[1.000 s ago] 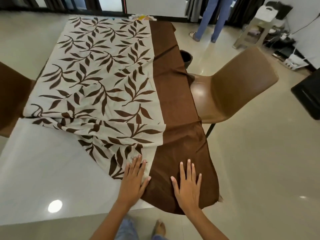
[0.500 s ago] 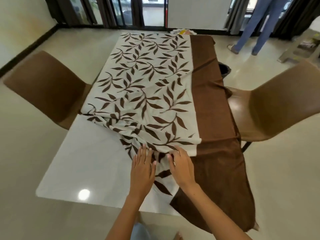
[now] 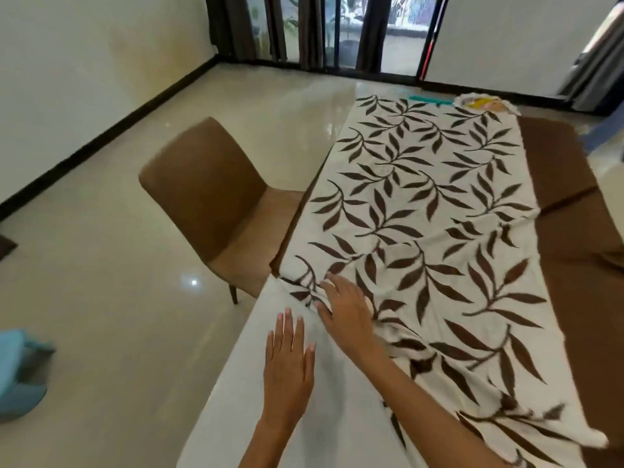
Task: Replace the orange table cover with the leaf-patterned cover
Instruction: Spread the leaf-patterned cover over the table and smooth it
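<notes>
The leaf-patterned cover point(image 3: 422, 211), cream with brown leaves and a wide brown border point(image 3: 574, 265) on its right side, lies over most of the white table point(image 3: 236, 417). Its near-left part is bunched and leaves the table's near-left corner bare. My left hand point(image 3: 288, 363) rests flat on the bare white tabletop, fingers straight. My right hand point(image 3: 347, 312) reaches across to the bunched left edge of the cover, its fingertips on the folds; whether they pinch the cloth I cannot make out. No orange cover shows.
A brown chair point(image 3: 209, 201) stands at the table's left side. Something yellow and white point(image 3: 483, 103) lies at the table's far end. A blue object point(image 3: 20, 369) sits on the floor at left. Shiny tiled floor surrounds the table, with glass doors and dark curtains behind.
My view has swung to the left. Both hands moved left along the near edge: the left hand came off the cover onto bare table, the right hand reached to the bunched left edge.
</notes>
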Action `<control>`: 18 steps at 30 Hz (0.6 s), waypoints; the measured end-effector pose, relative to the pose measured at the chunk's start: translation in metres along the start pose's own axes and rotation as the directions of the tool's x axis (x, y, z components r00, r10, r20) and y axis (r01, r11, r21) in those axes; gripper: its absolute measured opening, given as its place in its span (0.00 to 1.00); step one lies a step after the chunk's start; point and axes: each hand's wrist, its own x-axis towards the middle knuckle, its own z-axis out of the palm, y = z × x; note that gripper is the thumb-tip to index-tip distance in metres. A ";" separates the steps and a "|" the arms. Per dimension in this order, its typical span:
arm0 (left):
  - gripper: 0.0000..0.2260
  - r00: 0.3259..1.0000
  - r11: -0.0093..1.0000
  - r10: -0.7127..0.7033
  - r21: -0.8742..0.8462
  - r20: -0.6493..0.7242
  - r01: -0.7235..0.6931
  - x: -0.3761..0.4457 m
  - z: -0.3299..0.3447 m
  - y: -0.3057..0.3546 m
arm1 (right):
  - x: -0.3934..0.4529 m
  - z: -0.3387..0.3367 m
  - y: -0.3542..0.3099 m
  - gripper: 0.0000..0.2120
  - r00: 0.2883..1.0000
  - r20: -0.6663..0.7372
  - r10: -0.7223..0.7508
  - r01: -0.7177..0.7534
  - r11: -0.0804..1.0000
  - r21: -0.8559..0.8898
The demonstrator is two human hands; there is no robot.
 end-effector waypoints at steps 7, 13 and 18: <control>0.25 0.999 1.000 0.027 -0.014 0.034 -0.027 0.072 -0.001 -0.048 | 0.062 0.063 0.006 0.32 0.972 0.232 0.021 0.048 0.956 -0.288; 0.26 0.996 0.996 0.089 -0.018 0.017 -0.089 0.118 0.005 -0.042 | 0.127 0.028 0.045 0.17 0.995 0.070 0.067 -0.076 0.989 0.124; 0.25 0.982 0.982 0.187 -0.025 0.008 -0.187 0.159 0.007 -0.015 | 0.192 -0.044 0.143 0.12 0.489 -0.119 0.864 -0.755 0.487 0.439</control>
